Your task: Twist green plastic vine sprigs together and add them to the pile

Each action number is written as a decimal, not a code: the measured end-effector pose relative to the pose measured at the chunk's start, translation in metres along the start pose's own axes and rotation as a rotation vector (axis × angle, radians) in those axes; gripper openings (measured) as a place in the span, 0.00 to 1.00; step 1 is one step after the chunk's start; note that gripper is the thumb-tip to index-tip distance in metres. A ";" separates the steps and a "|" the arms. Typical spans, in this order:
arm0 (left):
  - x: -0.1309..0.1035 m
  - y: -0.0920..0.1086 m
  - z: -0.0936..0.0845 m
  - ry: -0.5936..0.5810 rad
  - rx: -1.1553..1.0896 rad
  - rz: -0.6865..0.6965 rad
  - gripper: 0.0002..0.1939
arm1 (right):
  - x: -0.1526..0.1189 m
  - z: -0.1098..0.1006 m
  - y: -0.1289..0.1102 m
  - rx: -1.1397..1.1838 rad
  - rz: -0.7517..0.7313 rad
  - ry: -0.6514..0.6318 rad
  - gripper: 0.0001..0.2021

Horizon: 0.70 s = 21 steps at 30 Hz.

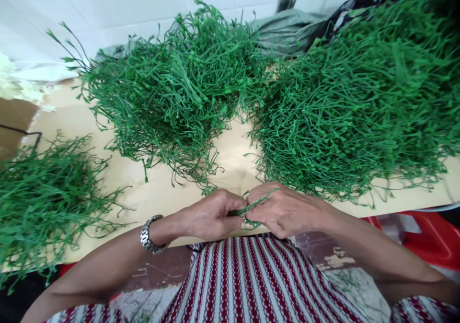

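Note:
Both hands meet at the table's front edge, close to my striped top. My left hand (217, 213), with a metal watch (148, 234) on its wrist, is closed with thumb and fingers pinched on a thin green plastic stem (257, 202). Beside it, my right hand (283, 210) is closed on the same green stem, whose branches poke out between the two hands and over the right knuckles. Part of the stem is hidden inside the fingers. Ahead of my hands lie a heap of green artificial stems (179, 83) and a larger heap (359, 107) to the right.
A third, smaller heap of green stems (46, 193) hangs over the table's left front edge. The pale tabletop (233, 155) shows between the heaps. White artificial flowers (21, 83) stand far left. A grey-green bag (287, 30) lies against the wall; a red stool (427, 241) is at lower right.

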<state>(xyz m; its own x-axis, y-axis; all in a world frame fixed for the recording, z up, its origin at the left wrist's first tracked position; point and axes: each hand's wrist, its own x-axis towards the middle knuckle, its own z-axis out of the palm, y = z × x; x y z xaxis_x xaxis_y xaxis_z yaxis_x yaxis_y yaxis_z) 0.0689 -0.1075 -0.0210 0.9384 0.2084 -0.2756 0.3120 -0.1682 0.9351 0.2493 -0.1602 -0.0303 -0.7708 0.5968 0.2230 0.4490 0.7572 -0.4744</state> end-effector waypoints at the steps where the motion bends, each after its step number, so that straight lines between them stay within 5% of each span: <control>1: -0.001 0.001 0.001 -0.002 -0.024 -0.009 0.10 | -0.002 -0.003 0.001 0.003 0.001 -0.028 0.09; 6: -0.013 0.010 -0.006 -0.054 -0.202 -0.122 0.13 | -0.022 -0.019 0.019 -0.021 0.086 -0.017 0.09; 12: -0.006 0.005 -0.024 0.341 -0.377 -0.106 0.11 | -0.016 -0.021 0.023 0.078 0.183 0.290 0.05; 21: 0.015 -0.002 -0.008 0.663 -0.498 -0.019 0.11 | 0.014 0.031 0.003 0.783 0.548 0.604 0.10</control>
<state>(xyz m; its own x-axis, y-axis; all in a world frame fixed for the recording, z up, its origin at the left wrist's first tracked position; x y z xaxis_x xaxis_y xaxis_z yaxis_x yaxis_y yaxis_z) 0.0808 -0.0962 -0.0251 0.6025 0.7581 -0.2495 0.0784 0.2548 0.9638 0.2255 -0.1583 -0.0552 -0.1171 0.9886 0.0949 0.0889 0.1056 -0.9904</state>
